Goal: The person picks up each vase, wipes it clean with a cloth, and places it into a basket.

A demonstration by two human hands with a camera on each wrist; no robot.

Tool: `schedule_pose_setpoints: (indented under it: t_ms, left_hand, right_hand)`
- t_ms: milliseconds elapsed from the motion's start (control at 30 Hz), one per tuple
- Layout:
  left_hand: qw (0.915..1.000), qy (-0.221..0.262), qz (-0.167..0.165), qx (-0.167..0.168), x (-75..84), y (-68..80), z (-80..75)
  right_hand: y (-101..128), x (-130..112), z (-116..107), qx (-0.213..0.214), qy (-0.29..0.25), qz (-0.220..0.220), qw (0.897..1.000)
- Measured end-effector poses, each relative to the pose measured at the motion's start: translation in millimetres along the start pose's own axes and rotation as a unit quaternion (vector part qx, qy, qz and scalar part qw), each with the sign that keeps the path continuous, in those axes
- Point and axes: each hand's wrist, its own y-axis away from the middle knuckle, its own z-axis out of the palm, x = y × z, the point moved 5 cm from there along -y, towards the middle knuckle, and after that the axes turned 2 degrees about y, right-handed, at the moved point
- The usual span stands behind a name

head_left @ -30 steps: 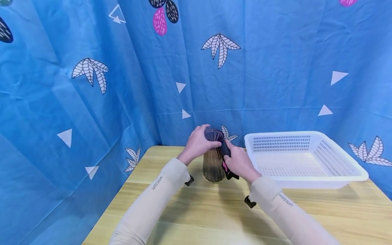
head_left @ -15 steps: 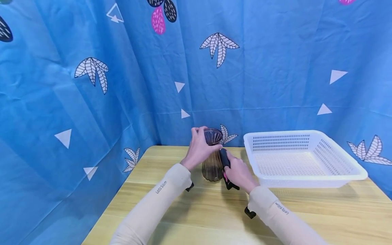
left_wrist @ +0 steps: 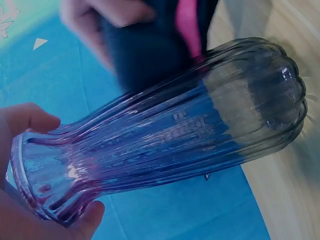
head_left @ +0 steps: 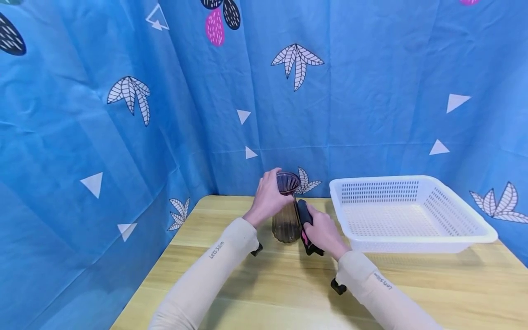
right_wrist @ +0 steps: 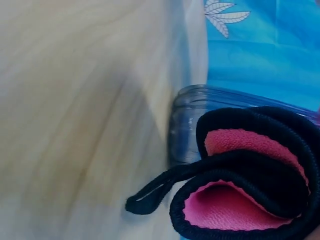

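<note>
- Step in hand: wiping the outside of a ribbed glass vase with a folded black-and-pink cloth. To do it well, the upper grip should probably stay firm so the vase does not rock, while the cloth is kept flat to the ribs and follows them along the wall rather than across.
- Left hand: wrapped round the flared neck just under the rim; in the left wrist view a thumb and 1 fingertip curl about the mouth of the vase.
- Right hand: closed on the cloth, pressing it against the right side of the vase body. The right wrist view shows the cloth folded double, pink inside, a small loop hanging free, its edge touching the glass near the base.
- Position of the vase: upright on the wooden worktop, near the back edge, between the 2 hands; left hand high on it, right hand low and beside it.
- Surroundings: a white perforated basket stands on the worktop to the right, near the vase but apart from it; a blue patterned curtain forms the backdrop.
</note>
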Motion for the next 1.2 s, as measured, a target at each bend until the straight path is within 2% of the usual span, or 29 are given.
schedule_pose_setpoints:
  t_ms: [133,233,333,400,500,633,800,967,1200]
  left_hand:
    - [1.0,0.006,-0.002,-0.006,0.8,1.5,3.2]
    - [0.9999,-0.01,-0.001,0.005,1.6,2.6,3.7]
    - [0.9995,-0.028,0.004,0.017,1.8,2.7,4.6]
    - [0.9994,-0.026,0.008,0.021,2.0,2.7,5.7]
    - [0.9996,0.006,0.007,0.027,-0.2,2.4,6.8]
    - [0.9985,0.039,-0.01,0.037,-2.4,1.1,4.2]
    - [0.9995,0.019,-0.014,0.023,2.1,-1.7,-1.9]
    - [0.9999,-0.014,-0.01,-0.001,7.2,-2.8,-6.1]
    - [0.9994,-0.026,-0.007,-0.019,10.0,-1.1,-3.8]
  right_hand:
    - [-2.2,-15.9,-16.8,0.023,-0.014,-0.026,0.999]
    - [-7.3,-30.8,-30.9,0.041,0.006,-0.044,0.998]
    - [-11.0,-37.6,-35.6,0.035,0.022,-0.042,0.998]
    - [-11.0,-36.9,-33.3,0.02,0.03,-0.032,0.999]
    - [-8.4,-29.7,-23.4,-0.006,0.039,-0.015,0.999]
    - [-7.4,-18.1,-11.3,-0.027,0.053,-0.01,0.998]
    - [-6.0,-5.4,-1.1,-0.029,0.062,-0.009,0.998]
    - [-3.9,4.7,13.0,-0.048,0.07,-0.008,0.996]
    - [-2.8,13.3,23.6,-0.07,0.101,-0.014,0.992]
